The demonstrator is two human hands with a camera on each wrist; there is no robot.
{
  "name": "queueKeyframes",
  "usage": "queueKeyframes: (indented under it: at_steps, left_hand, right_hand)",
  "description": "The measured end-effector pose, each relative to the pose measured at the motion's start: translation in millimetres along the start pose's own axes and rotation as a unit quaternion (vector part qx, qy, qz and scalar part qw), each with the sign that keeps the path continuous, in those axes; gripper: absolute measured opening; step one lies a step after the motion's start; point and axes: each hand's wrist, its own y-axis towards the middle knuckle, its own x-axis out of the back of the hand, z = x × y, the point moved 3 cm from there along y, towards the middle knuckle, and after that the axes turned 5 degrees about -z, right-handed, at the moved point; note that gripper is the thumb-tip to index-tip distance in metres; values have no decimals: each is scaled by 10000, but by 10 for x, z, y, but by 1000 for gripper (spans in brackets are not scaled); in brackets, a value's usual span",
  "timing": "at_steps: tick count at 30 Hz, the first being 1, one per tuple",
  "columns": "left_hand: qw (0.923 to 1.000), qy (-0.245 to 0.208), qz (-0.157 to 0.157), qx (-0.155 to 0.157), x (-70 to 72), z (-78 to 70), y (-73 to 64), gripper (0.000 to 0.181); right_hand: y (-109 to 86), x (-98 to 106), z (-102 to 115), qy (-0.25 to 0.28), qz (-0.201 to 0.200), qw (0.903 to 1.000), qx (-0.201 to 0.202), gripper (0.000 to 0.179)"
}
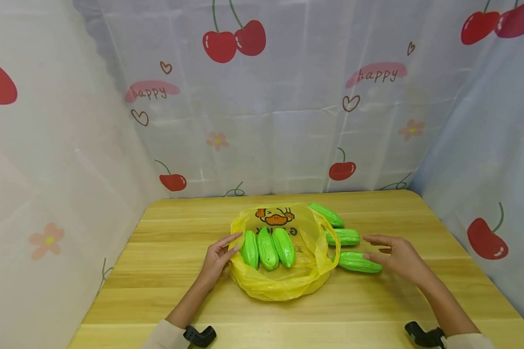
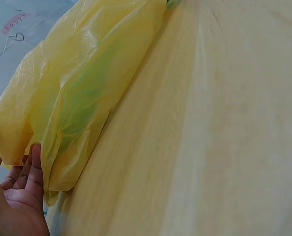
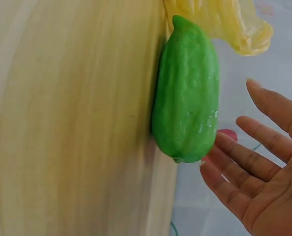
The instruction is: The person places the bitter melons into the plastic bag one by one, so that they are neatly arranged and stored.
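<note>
A translucent yellow plastic bag (image 1: pixel 284 286) lies with its mouth spread toward me, a duck print on its back wall. Three glossy green bitter melons (image 1: pixel 268 249) rest inside, side by side. At the bag's left rim, my left hand (image 1: pixel 216 259) holds the thin plastic between thumb and fingers; part of those fingers is hidden by the bag in the left wrist view. To the right, my right hand (image 1: pixel 395 257) has its fingers spread, empty, beside the nearest loose bitter melon (image 3: pixel 185 93). In the right wrist view, its fingertips come right at that melon's blunt end.
Two more loose bitter melons lie right of the bag, a middle one (image 1: pixel 347 237) and a far one (image 1: pixel 327 215) partly behind the bag. All rest on a wooden table (image 1: pixel 179 242). A cherry-print curtain (image 1: pixel 279 121) hangs behind and along both sides.
</note>
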Motion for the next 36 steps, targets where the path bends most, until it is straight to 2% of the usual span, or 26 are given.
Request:
queueKeyframes:
  at_steps: [6,16,28,36]
  left_hand:
    - [10000,-42,-7,33,-6,-2,-5,40]
    - [9999,-71,6,73,-9,-6,-10,41]
    - [9999,-39,-28,97,-2,-11,-4,40]
    - [10000,0,-27,88,3,-4,-10,39]
  right_hand:
    - [-4,-61,-91,127,226,9996,-125,57]
    - [-18,-116,-176,178,269,9995,-37,57]
    - [-19,-146,-205,210,666,9976,-17,62]
    - [-61,-136,-183,16,611,9981,-45,55]
